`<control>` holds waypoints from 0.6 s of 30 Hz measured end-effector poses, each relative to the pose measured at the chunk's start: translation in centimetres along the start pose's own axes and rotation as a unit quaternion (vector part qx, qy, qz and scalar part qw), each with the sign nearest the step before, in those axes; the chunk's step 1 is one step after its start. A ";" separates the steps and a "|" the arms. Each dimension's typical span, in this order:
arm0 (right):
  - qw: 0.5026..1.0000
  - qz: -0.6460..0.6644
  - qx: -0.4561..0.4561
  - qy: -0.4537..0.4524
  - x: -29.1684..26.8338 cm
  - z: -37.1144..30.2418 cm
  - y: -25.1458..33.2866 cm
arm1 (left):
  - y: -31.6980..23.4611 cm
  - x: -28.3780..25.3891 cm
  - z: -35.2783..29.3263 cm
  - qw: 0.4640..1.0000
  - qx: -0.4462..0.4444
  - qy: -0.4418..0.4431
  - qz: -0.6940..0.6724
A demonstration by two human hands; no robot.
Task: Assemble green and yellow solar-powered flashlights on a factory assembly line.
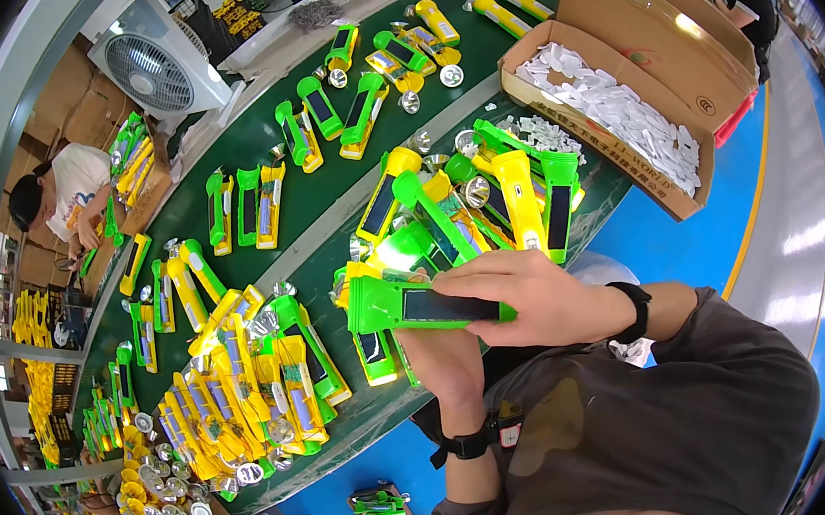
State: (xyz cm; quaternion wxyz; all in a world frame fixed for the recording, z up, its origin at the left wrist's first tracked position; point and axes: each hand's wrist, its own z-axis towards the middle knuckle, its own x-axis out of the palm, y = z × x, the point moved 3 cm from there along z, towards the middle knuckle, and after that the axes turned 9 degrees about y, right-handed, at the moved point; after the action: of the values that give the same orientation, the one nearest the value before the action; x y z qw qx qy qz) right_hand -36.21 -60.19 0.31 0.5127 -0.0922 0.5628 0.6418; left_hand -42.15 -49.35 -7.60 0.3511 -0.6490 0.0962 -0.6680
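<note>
A green flashlight housing (pixel 373 306) with a dark rectangular panel is held level in front of me, its wide head toward the left. My left hand (pixel 440 357) grips it from below, most of its fingers hidden behind the housing. From the right, my right hand (pixel 549 293) closes over its narrow end, fingers along the upper edge. Just beyond lies a pile of green and yellow flashlight parts, among them a yellow housing (pixel 519 201) and a green housing with a dark panel (pixel 558 207). Round silvery reflectors (pixel 476 190) show in the pile.
An open cardboard box (pixel 662 193) of white plastic pieces (pixel 607 101) stands at the far right. Yellow half-shells with wired cells (pixel 235 387) heap up at left on the green work surface (pixel 221 157). Co-workers (pixel 79 192) sit at left; another person (pixel 753 5) is far right.
</note>
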 end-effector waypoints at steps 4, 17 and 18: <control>0.998 -0.056 0.032 -0.017 0.9 -0.1 0.7 | 0.2 0.5 -0.1 1.000 -0.001 -0.014 0.017; 0.951 0.279 0.127 0.026 -0.1 0.3 -3.0 | -0.7 1.8 0.7 0.999 0.034 -0.009 0.030; 0.940 0.315 0.129 0.023 0.1 0.1 -3.0 | -0.8 1.5 0.6 0.999 0.032 -0.014 0.034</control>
State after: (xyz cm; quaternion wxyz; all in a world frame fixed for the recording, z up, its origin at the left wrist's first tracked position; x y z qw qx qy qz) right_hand -33.93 -60.50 -1.56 0.2789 0.1416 0.6528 0.6899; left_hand -41.72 -49.51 -5.83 0.3957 -0.6430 0.0918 -0.6493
